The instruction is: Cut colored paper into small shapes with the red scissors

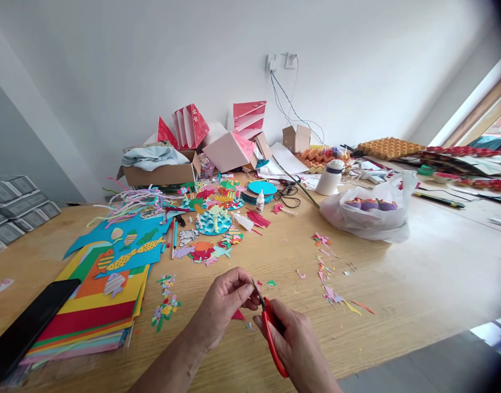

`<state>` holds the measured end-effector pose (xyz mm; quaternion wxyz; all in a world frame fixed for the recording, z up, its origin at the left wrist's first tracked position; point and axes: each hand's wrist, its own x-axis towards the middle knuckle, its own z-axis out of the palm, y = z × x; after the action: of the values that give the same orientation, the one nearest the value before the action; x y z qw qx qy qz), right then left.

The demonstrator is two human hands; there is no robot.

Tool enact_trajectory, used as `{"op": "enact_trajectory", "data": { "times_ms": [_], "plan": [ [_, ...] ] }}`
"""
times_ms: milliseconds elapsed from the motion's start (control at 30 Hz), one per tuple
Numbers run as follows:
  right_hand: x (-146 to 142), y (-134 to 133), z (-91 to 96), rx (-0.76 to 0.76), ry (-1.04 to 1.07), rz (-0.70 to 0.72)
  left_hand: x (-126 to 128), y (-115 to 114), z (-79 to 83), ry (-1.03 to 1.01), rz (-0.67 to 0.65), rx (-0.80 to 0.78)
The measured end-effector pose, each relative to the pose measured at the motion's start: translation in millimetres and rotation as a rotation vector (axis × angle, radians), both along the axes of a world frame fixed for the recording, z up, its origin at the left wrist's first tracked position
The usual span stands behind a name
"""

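My right hand (297, 341) is closed around red-handled scissors (270, 333), blades pointing up toward my left hand. My left hand (223, 305) pinches a small piece of paper at the blade tips; the piece is too small to name its colour. A red paper scrap (237, 315) lies on the wooden table (418, 273) just under my hands. Both hands hover low over the table's near edge.
A stack of coloured paper sheets (98, 305) with cut-out fish (131, 254) lies left, beside a black phone (27, 327). Paper scraps (326, 267), glue bottles (260, 202), a white plastic bag (371, 213), cardboard boxes (160, 172) and red folded paper (190, 125) crowd the far side.
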<state>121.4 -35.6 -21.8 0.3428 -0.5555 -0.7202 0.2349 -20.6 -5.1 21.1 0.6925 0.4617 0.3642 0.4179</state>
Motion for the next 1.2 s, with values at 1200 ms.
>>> {"op": "enact_trajectory", "data": {
  "times_ms": [1200],
  "plan": [
    [9.5,-6.8,-4.6,0.038,-0.077,-0.008,5.0,-1.6,-2.1,0.038,-0.03,0.023]
  ]
}}
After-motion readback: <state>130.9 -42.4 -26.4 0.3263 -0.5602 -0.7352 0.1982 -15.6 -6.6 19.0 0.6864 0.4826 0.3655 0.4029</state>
